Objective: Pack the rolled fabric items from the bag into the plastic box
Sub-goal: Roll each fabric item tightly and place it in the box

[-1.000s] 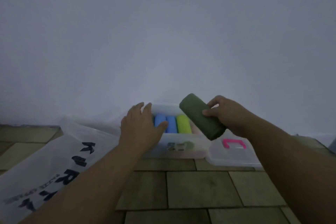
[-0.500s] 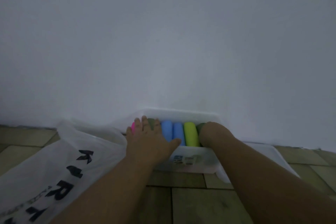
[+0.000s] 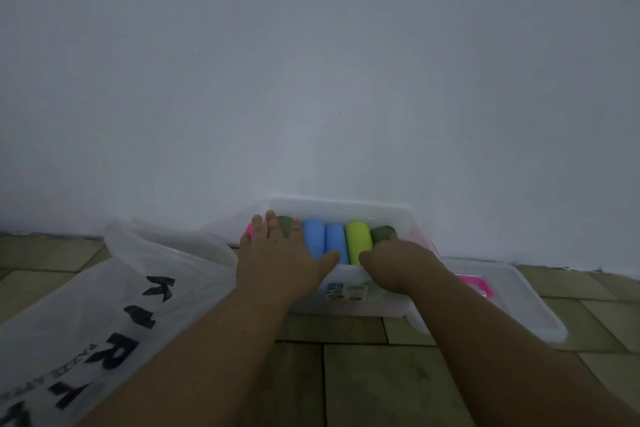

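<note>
Dark green roll (image 3: 382, 234) sits at the row's right end in the plastic box (image 3: 346, 209), right hand (image 3: 398, 262) curled around it, left hand (image 3: 282, 253) spread flat on the other rolls (image 3: 313, 239). Risk: the tightly packed row may spring up once pressure lifts.
</note>
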